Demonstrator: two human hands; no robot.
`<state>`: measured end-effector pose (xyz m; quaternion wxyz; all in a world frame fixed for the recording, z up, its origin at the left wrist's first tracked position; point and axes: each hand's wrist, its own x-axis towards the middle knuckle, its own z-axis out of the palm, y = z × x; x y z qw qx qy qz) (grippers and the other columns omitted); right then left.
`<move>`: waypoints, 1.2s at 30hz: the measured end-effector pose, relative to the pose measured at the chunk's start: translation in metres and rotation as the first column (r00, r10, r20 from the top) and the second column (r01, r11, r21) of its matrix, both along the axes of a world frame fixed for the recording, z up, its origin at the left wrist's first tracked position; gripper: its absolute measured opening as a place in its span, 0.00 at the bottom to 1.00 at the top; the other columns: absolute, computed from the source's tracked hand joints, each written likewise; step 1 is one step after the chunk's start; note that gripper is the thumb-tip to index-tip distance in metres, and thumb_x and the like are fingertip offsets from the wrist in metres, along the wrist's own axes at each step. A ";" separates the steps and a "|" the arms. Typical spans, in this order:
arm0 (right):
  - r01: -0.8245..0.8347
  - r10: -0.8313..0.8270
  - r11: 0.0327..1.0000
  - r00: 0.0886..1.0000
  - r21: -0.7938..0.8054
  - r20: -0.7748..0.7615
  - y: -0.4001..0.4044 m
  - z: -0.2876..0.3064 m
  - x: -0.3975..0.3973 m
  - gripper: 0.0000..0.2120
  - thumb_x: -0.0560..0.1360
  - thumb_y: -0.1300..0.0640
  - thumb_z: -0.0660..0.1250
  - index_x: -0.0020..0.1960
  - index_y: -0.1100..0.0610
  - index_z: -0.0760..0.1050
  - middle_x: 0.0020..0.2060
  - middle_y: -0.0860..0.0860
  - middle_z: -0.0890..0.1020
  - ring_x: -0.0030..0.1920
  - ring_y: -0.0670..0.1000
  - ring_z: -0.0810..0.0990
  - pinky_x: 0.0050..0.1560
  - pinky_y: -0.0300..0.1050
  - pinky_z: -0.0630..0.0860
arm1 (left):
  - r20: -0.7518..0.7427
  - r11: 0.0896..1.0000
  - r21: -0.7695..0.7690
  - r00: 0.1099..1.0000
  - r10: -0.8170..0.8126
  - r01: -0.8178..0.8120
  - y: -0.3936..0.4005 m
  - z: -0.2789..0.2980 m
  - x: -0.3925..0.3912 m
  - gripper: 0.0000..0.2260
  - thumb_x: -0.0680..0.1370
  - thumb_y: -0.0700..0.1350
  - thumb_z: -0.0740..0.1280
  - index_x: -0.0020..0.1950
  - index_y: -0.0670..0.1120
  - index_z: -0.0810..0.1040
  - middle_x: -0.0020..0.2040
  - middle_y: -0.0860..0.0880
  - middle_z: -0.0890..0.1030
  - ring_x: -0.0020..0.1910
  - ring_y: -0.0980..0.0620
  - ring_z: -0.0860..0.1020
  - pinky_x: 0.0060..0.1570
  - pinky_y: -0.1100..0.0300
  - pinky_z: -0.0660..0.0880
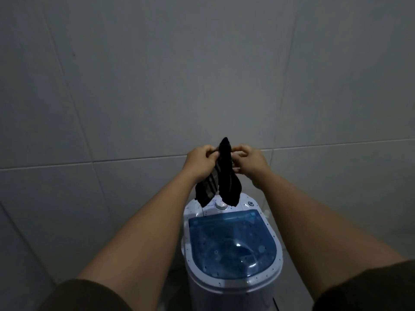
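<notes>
A pair of dark socks (pixel 225 176), one with pale stripes, hangs in the air above a small white washing machine (pixel 233 277). My left hand (pixel 199 161) grips the socks from the left near their top. My right hand (pixel 249 162) pinches the same top part from the right. The socks' lower ends dangle just over the machine's control panel with its round white dial (pixel 221 204). The machine's blue see-through lid (pixel 231 241) is down, and dark laundry shows dimly through it.
A grey tiled wall (pixel 202 75) fills the view behind the machine and stands close to it. A small round button (pixel 250 203) sits at the right of the panel. Grey floor lies on both sides of the machine.
</notes>
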<state>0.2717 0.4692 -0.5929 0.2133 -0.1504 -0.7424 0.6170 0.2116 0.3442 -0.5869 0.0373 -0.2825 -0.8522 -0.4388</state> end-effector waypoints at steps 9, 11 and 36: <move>-0.219 0.232 0.955 0.972 -0.200 0.043 -0.015 0.023 0.068 0.20 0.74 0.47 0.66 0.61 0.59 0.76 0.54 0.60 0.82 0.52 0.58 0.81 0.58 0.55 0.77 | 0.071 0.985 0.102 0.989 0.129 -0.136 -0.003 0.028 0.052 0.15 0.79 0.51 0.60 0.54 0.42 0.79 0.56 0.41 0.81 0.57 0.42 0.77 0.53 0.56 0.72; -0.264 0.275 0.959 0.955 -0.102 0.113 -0.016 0.024 0.081 0.17 0.75 0.58 0.67 0.63 0.52 0.74 0.53 0.57 0.81 0.52 0.56 0.81 0.50 0.51 0.78 | 0.083 0.978 0.127 0.985 0.154 -0.164 -0.009 0.031 0.059 0.15 0.79 0.50 0.60 0.55 0.43 0.79 0.57 0.41 0.81 0.58 0.42 0.77 0.55 0.56 0.72; 0.051 -0.051 0.998 0.999 -0.034 0.004 0.009 0.014 0.108 0.08 0.75 0.60 0.67 0.53 0.59 0.79 0.40 0.53 0.80 0.37 0.49 0.79 0.36 0.40 0.75 | 0.346 0.950 0.312 0.934 -0.085 -0.029 0.011 0.007 0.065 0.12 0.69 0.46 0.74 0.51 0.50 0.76 0.53 0.40 0.82 0.51 0.43 0.82 0.51 0.47 0.81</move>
